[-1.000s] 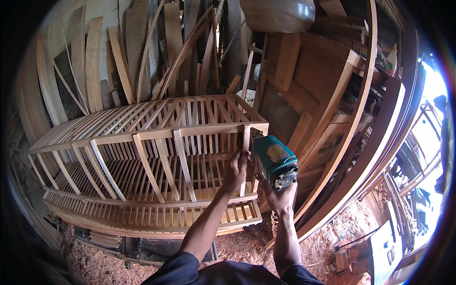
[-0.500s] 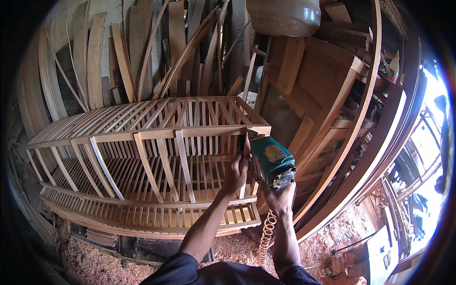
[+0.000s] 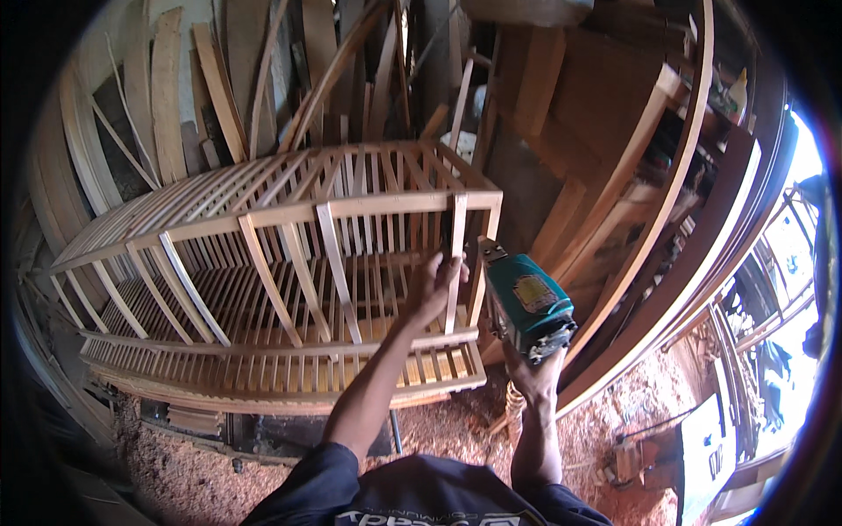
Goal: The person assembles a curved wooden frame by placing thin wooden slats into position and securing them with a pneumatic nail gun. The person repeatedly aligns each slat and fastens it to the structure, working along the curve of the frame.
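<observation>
Hands at the slatted rack

Rack (image 3: 263,289) of pale slats stands on sawdust. At its right end, left hand (image 3: 431,287) closes its fingers around one upright slat (image 3: 454,263). Just right of the rack, right hand (image 3: 537,368) grips a teal nailer (image 3: 524,302), nose touching the corner post.

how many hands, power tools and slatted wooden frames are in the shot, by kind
hands: 2, left hand on an upright slat, right hand gripping the tool
teal power tool: 1
slatted wooden frame: 1
total: 4
</observation>
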Available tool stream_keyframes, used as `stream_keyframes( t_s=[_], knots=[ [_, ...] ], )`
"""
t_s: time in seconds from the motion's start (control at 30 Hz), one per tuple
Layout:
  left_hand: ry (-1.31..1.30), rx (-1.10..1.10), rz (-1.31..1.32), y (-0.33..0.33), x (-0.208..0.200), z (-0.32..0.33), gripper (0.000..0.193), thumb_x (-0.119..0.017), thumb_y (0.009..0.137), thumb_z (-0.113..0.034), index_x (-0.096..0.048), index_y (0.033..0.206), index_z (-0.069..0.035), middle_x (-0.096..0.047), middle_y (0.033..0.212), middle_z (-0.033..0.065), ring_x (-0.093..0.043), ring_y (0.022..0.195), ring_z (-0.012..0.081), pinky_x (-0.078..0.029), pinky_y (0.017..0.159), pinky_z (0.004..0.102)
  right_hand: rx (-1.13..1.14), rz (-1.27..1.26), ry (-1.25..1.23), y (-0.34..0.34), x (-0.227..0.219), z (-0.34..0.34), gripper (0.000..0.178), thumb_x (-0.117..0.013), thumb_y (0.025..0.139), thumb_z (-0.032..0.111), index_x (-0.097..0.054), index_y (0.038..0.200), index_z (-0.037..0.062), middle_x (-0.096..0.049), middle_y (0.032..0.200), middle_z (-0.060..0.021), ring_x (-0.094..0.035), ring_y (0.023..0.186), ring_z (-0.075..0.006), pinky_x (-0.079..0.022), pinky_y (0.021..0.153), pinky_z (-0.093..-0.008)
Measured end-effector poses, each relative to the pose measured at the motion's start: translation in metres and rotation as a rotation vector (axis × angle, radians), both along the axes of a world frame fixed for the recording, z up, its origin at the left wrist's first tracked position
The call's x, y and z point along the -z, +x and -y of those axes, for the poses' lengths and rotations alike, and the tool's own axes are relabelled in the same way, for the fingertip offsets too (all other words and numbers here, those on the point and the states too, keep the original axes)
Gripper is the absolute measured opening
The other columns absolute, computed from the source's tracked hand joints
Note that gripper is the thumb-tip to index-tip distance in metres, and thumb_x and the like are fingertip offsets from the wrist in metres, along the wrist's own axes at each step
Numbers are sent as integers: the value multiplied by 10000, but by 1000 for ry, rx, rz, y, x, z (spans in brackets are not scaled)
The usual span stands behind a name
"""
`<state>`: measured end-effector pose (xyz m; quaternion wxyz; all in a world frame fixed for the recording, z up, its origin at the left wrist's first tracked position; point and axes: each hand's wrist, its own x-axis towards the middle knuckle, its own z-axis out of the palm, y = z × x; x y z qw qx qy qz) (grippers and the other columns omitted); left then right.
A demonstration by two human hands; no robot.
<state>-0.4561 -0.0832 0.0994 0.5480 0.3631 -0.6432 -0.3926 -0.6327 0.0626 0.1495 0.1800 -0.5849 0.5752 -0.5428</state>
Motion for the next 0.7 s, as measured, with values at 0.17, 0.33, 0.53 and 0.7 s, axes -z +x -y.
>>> stream_keyframes(
  t_s=[0.17, 0.33, 0.53, 0.7],
  knots=[
    [25, -6, -226, 7, 3, 4, 259, -511, 1007, -238, -612, 1106, -21, -685, 908, 78, -651, 838, 156, -541, 778, 316, 196, 124, 184, -35, 71, -51, 535, -819, 662, 231, -588, 1077, -18, -656, 1004, -138, -632, 924, -241, -500, 843, -358],
    [-269, -272, -92, 8, -21, 6, 247, -517, 997, -224, -625, 1131, -46, -673, 1088, 143, -658, 991, 208, -552, 894, 373, 270, 184, 333, -53, 114, -107, 437, -719, 696, 158, -602, 1067, -42, -666, 992, -157, -642, 929, -267, -504, 843, -376],
    [-274, -355, -142, 6, -46, 10, 287, -614, 949, -231, -632, 1128, -6, -678, 1088, 178, -648, 1079, 249, -532, 941, 351, 236, 153, 426, -64, 151, -155, 441, -676, 731, 115, -581, 1137, -30, -658, 940, -113, -643, 827, -209, -513, 761, -348],
    [-206, -301, -72, -1, -34, 7, 302, -638, 943, -199, -606, 1172, -5, -683, 1047, 104, -641, 964, 138, -524, 864, 261, 220, 327, 470, -57, 180, -184, 128, -596, 750, 69, -594, 865, 13, -600, 696, -54, -587, 606, -147, -489, 577, -318]
  ],
)
